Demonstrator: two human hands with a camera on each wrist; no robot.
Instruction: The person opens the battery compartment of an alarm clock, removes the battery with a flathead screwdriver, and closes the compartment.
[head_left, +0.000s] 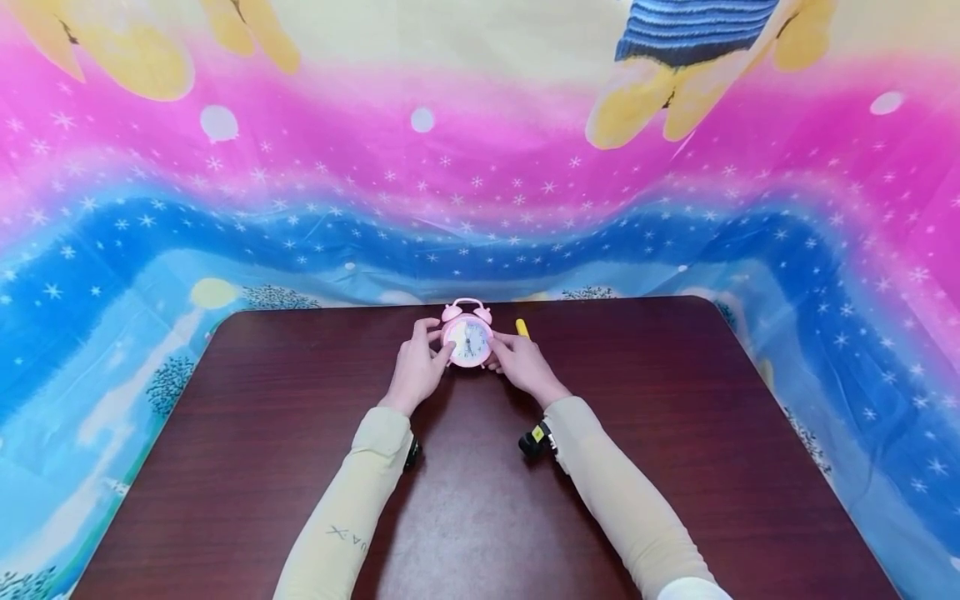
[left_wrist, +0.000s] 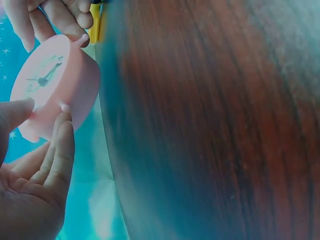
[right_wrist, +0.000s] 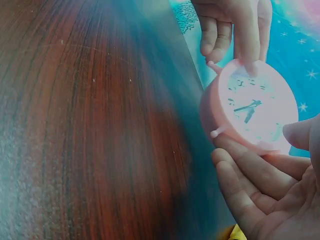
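As the head view shows, the pink alarm clock (head_left: 468,341) is between the two hands and touched by both, so neither is nearer: the left hand (head_left: 416,364) meets its left side, the right hand (head_left: 523,364) its right. Its upright axis runs from the handle (head_left: 468,301) at the top down to the feet, crossing the line between the hands, and the dial (head_left: 471,343) faces the person. To the right of the clock, just beyond the right hand, part of a yellow stick-like object (head_left: 522,328) shows; the dark table (head_left: 675,417) spreads around and below the clock.

From the left wrist, the left hand is partly closed on the clock, thumb at the front rim, fingertips touching a foot (left_wrist: 65,107). The right hand's fingers (left_wrist: 60,17) lie on the clock's opposite side.

From the right wrist, the right hand is likewise half closed, its thumb at the dial's edge and its fingers bent along the clock's side, holding it jointly with the left. Whether the clock's feet touch the table, I cannot tell.
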